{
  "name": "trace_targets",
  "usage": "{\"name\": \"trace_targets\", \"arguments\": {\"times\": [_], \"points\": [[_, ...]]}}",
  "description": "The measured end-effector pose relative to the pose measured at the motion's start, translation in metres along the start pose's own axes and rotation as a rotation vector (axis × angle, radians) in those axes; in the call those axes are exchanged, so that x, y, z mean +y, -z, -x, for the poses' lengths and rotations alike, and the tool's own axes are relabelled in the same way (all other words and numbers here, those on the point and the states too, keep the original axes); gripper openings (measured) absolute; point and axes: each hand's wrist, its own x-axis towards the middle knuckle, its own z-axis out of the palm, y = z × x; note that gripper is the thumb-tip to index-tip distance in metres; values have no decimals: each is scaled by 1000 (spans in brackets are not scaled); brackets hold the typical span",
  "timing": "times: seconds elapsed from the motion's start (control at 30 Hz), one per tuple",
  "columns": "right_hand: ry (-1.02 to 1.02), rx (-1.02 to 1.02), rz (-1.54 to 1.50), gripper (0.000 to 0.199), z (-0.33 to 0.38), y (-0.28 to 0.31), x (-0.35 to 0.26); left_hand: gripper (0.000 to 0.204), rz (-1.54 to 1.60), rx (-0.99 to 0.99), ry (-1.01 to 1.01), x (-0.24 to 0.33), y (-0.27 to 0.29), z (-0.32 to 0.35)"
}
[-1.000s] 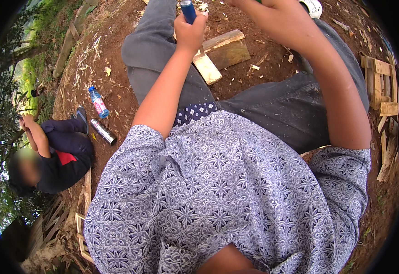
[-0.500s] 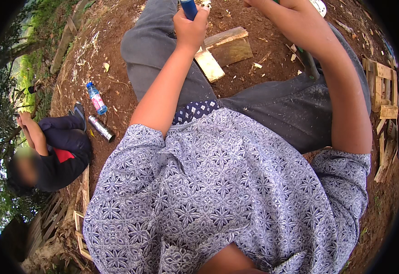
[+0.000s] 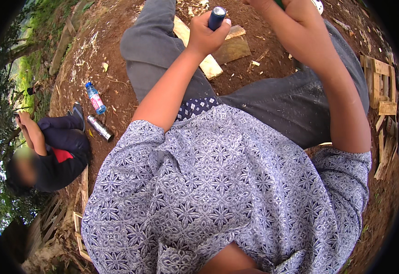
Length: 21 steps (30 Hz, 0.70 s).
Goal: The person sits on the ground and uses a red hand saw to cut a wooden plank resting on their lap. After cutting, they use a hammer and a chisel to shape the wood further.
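Note:
My left hand (image 3: 207,36) is wrapped round the blue handle of a chisel (image 3: 216,19); its round metal end points up and its blade is hidden. Below that hand lies a pale strip of wood (image 3: 211,68), by my left leg. A wider wooden block (image 3: 232,49) rests on the soil just right of the strip. My right hand (image 3: 295,13), raised at the top edge, is closed round a green handle (image 3: 280,3). The rest of that tool is out of view, so its kind does not show.
Wood chips (image 3: 255,63) are scattered over brown soil. On the left are a plastic bottle (image 3: 95,98), a metal flask (image 3: 100,128) and a seated person (image 3: 58,141). A wooden pallet-like frame (image 3: 384,84) stands at the far right.
My left hand has moved right and slightly down, tilting the chisel so its end faces up toward me. The right hand has shifted slightly; the dark bar below it has gone from view.

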Motion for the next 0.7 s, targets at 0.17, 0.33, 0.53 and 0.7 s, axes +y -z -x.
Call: {"name": "trace_targets", "arguments": {"times": [0.17,0.33,0.53,0.7], "points": [[76,45,136,27,5,-6,-6,27,-24,39,-2,-6,4,2],[45,-120,81,25,-4,-2,21,26,-34,0,56,4,1,-2],[-131,125,3,24,-19,-14,-9,23,5,71,157,-2,10,-3],[-84,30,110,28,-27,-5,7,22,99,84,193,-12,16,-5]]}}
